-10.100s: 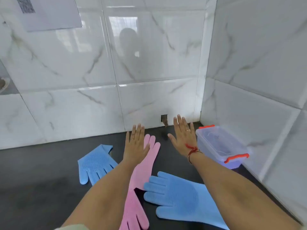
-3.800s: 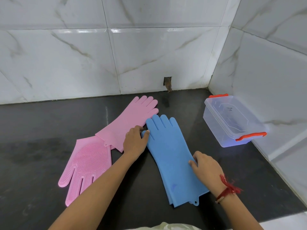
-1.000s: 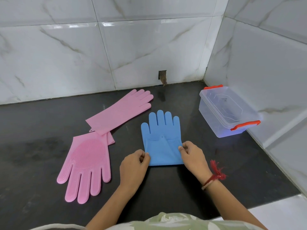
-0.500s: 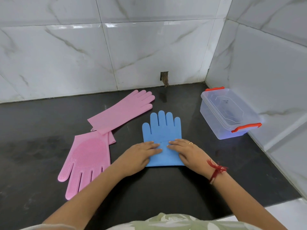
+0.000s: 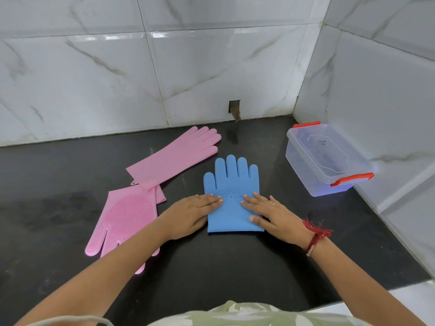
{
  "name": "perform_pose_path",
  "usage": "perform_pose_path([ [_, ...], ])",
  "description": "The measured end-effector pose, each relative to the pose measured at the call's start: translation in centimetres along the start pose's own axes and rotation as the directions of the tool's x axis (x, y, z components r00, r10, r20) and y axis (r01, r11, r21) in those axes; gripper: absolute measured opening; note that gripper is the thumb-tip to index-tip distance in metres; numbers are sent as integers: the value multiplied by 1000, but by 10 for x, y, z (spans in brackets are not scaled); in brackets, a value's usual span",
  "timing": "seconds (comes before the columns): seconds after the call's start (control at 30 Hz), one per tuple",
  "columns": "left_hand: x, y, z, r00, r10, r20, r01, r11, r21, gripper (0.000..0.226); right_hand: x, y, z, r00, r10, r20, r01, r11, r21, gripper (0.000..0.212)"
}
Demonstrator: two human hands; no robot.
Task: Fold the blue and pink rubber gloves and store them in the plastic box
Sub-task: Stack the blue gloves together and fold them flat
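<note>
While flat, both hands [image 5: 193,214] press blue gloves [image 5: 231,184]; box [image 5: 324,158] nr.

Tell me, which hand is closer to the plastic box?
Right. The right hand presses the blue gloves on the side toward the plastic box; the left hand lies beyond it.

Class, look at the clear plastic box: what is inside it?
The plastic box looks empty; through its clear lid and walls no glove shows inside. Blue gloves and pink gloves lie on the counter. Its far corner is hard to see.
</note>
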State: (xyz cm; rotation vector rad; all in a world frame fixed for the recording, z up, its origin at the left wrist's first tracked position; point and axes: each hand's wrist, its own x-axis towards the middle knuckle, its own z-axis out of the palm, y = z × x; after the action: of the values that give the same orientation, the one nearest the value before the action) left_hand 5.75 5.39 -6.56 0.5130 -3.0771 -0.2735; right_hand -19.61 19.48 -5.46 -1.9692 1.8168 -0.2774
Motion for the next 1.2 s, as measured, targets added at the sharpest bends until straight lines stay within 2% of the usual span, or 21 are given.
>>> perform_pose_path([
  [0.1, -1, 4, 0, 997, -68, 22, 69, 994, -83, 66, 0, -9, -7, 999, 41, 18, -39, 996, -84, 53],
  [0.2, 3, 10, -8, 988, -149, 31, 152, 954, -256, 60, 4, -29, -10, 987, 31, -160, -66, 975, -214, 60],
  [0.27, 7, 17, -11, 985, -168, 42, 173, 950, -261, 55, 9, -47, -6, 960, -36, -277, -48, 956, -291, 66],
  [0.33, 11, 25, -13, 976, -218, 9, 215, 954, -209, 52, 16, -62, 5, 963, -69, -260, -17, 949, -313, 68],
  [0.37, 13, 29, -15, 964, -264, -41, 253, 951, -178, 52, 19, -66, 14, 973, -57, -222, -18, 946, -323, 67],
  [0.43, 13, 41, -16, 917, -321, -236, 302, 947, -111, 52, 24, -64, 30, 989, 6, -146, -54, 943, -328, 68],
  [0.5, 11, 55, -9, 891, -232, -390, 233, 971, -45, 52, 25, -58, 40, 990, 30, -140, -73, 948, -309, 66],
  [0.53, 10, 61, -3, 909, -166, -383, 179, 984, -2, 55, 26, -56, 42, 989, 15, -147, -60, 950, -306, 65],
  [0.6, 6, 66, 12, 969, -102, -225, 114, 993, 39, 69, 27, -53, 44, 991, -23, -131, -21, 943, -331, 64],
  [0.67, 0, 58, 21, 988, -145, -59, 145, 989, -13, 79, 27, -51, 43, 990, -38, -138, -3, 959, -284, 63],
  [0.73, -5, 46, 24, 988, -152, -19, 152, 988, -32, 80, 27, -46, 38, 985, -60, -160, 41, 993, -114, 60],
  [0.77, -7, 41, 23, 991, -133, -6, 133, 991, -28, 79, 24, -43, 34, 979, -65, -192, 72, 997, 31, 56],
  [0.83, -9, 31, 18, 997, -79, 14, 79, 997, -22, 77, 16, -32, 22, 959, -37, -282, 112, 961, 254, 46],
  [0.87, -9, 25, 15, 998, -55, 22, 55, 998, -17, 75, 11, -25, 17, 948, -30, -318, 117, 958, 260, 42],
  [0.9, -9, 20, 11, 999, -37, 36, 37, 999, -8, 75, 7, -17, 12, 945, -45, -324, 114, 974, 197, 40],
  [1.0, -5, 7, 4, 998, 1, 66, -3, 1000, 26, 73, -2, 6, 5, 976, -135, -173, 125, 990, -71, 43],
  [1.1, 1, 6, 5, 1000, 15, -3, -15, 1000, 22, 62, -6, 18, 0, 989, -126, -80, 123, 992, -37, 50],
  [1.2, 8, 10, 3, 989, -47, -142, 36, 996, -81, 53, -5, 22, -4, 992, -119, -37, 119, 993, 0, 81],
])
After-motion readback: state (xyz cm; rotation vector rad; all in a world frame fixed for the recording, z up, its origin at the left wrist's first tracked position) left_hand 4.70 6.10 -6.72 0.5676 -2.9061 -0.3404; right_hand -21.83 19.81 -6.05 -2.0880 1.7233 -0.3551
